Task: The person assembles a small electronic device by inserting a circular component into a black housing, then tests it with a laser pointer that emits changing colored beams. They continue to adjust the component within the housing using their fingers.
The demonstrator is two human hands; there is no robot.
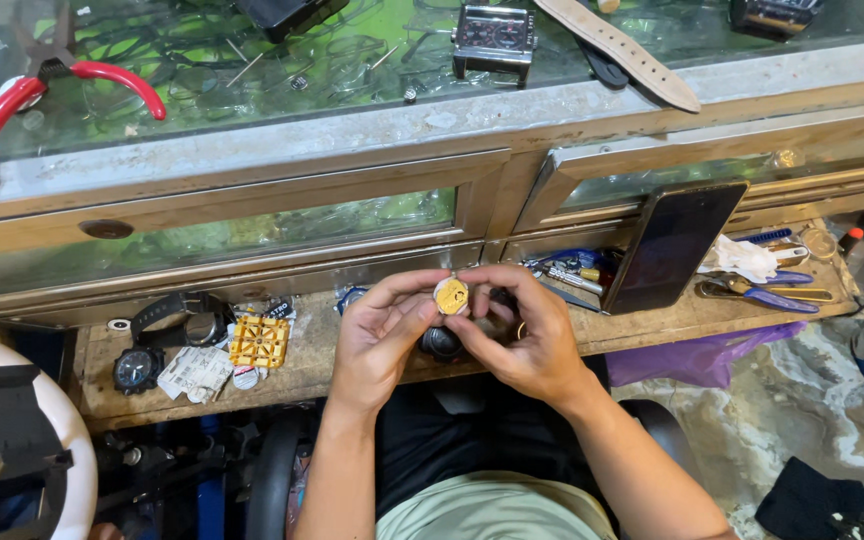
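Both my hands are raised together over the front edge of the wooden ledge [652, 325], fingertips meeting. My left hand [380, 340] and right hand [527, 335] jointly pinch a small round gold-coloured watch case [451, 295]: left thumb and forefinger grip its left rim, right fingertips close on its right rim and top. The face of the case is tilted up toward me. Detail on it is too small to read.

Directly beneath my hands, partly hidden by them, a dark round watch [441, 343] lies on the ledge. I cannot tell whether either hand touches it.

To the left of my left hand: a yellow gridded plastic holder [259, 341], nearby, with small round button cells just beside it. Further left, a black wristwatch [138, 368] and a black strap looped on a watch head [184, 318].

To the right of my right hand: a dark smartphone [672, 245] propped upright, leaning against the cabinet front. Beyond it, blue-handled pliers [764, 292] and a crumpled white cloth [742, 258].

Well above my hands, on the glass counter top [352, 60]: red-handled pliers [47, 88] to the far left, a rectangular watch [493, 38] about straight ahead, and a tan leather strap [622, 50] to the right.
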